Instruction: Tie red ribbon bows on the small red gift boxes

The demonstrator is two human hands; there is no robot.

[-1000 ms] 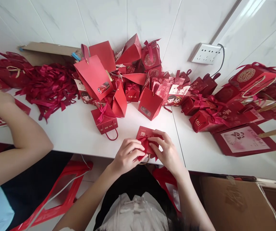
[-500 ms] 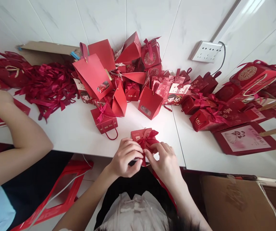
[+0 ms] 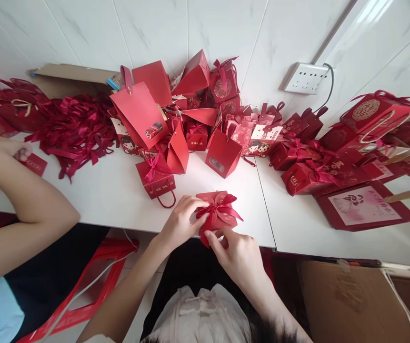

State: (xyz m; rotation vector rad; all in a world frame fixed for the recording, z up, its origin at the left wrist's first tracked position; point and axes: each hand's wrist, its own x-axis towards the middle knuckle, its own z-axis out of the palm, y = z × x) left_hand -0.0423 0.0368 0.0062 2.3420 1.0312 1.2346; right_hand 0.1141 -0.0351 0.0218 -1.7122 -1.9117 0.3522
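Note:
A small red gift box (image 3: 222, 212) with a red ribbon bow stands near the front edge of the white table (image 3: 112, 190). My left hand (image 3: 181, 224) grips the box's left side, fingers curled on it. My right hand (image 3: 235, 252) is below the box, pinching the hanging tail of the ribbon (image 3: 205, 233). A finished small red box with a bow and cord handle (image 3: 156, 181) sits just to the left of them.
A heap of red boxes and bags (image 3: 190, 114) fills the back of the table, loose red ribbons (image 3: 72, 128) lie left. Another person's arm (image 3: 22, 200) rests at the left edge. A wall socket (image 3: 306, 78) is behind, a cardboard box (image 3: 355, 300) lower right.
The bow is now spread out on top of the box. My right hand dropped below the box to the ribbon tail. The other person's hand shifted slightly at left.

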